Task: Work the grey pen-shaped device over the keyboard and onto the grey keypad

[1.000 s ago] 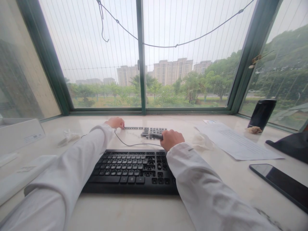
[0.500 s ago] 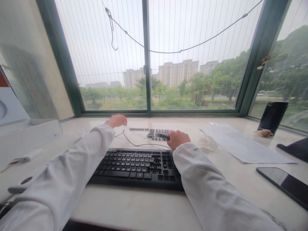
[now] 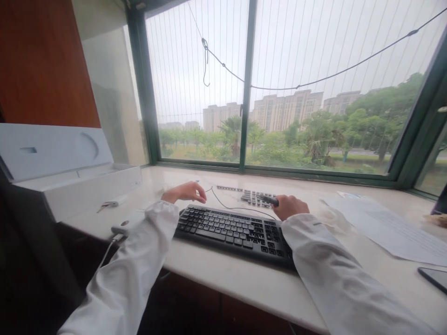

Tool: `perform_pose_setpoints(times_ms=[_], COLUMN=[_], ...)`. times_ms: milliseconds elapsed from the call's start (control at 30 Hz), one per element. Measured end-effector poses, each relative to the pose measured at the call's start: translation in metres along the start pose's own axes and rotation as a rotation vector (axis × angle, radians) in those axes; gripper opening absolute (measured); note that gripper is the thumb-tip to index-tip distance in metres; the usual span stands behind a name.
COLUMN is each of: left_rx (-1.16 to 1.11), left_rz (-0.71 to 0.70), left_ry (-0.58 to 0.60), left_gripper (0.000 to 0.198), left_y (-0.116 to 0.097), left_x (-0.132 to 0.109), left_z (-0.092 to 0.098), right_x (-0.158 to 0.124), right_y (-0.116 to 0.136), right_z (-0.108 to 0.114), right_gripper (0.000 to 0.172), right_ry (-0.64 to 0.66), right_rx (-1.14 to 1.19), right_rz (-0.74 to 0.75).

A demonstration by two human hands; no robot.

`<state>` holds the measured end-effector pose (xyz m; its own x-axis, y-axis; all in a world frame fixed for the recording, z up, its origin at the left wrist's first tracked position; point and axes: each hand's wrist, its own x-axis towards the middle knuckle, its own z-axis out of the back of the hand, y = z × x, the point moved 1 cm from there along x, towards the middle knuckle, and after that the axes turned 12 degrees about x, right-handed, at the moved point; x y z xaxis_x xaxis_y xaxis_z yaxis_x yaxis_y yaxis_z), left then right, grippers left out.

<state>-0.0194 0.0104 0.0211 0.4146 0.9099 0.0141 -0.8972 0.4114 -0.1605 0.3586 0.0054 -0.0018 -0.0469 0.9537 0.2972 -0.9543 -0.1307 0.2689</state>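
Note:
A black keyboard [image 3: 223, 229] lies tilted on the white sill, several keycaps gone from its right part. Loose dark keycaps [image 3: 258, 197] lie in rows behind it. My right hand [image 3: 290, 206] is closed round a black tool [image 3: 268, 200] that points left over those keycaps; its exact kind does not show. Just behind the keyboard's left back corner is my left hand [image 3: 186, 191], its fingers bent down and pinched together. Whatever is between them, if anything, is too small to see. The keyboard's thin cable [image 3: 223, 203] loops between the hands.
An open white box [image 3: 94, 186] stands at the left. Near it lie a small white item with a key [image 3: 113, 203] and a white device [image 3: 124, 225] with a cable. On the right are paper sheets [image 3: 387, 225] and a phone [image 3: 435, 278]. A window [image 3: 244, 93] rises behind.
The view has swung left, bringing the box and sill's left edge into sight. My left hand has drawn back towards the keyboard. The right hand still grips the black tool over the keycaps.

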Motion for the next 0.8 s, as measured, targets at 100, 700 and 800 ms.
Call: perform_pose_setpoints(times_ms=[100, 700, 800], left_rx=[-0.052, 0.334, 0.416], left_rz=[-0.005, -0.163, -0.157], left_ry=[-0.005, -0.250, -0.251], left_gripper=[0.039, 0.010, 0.014], left_y=[0.000, -0.029, -0.035], left_x=[-0.012, -0.031, -0.036], left_z=[-0.008, -0.020, -0.021], right_x=[-0.001, -0.004, -0.002], right_y=[0.003, 0.052, 0.104], right_z=[-0.001, 0.003, -0.006], right_gripper=[0.032, 0.036, 0.047], right_ry=[0.000, -0.359, -0.318], right_rx=[-0.004, 0.611, 1.125], right_rz=[-0.011, 0.132, 0.086])
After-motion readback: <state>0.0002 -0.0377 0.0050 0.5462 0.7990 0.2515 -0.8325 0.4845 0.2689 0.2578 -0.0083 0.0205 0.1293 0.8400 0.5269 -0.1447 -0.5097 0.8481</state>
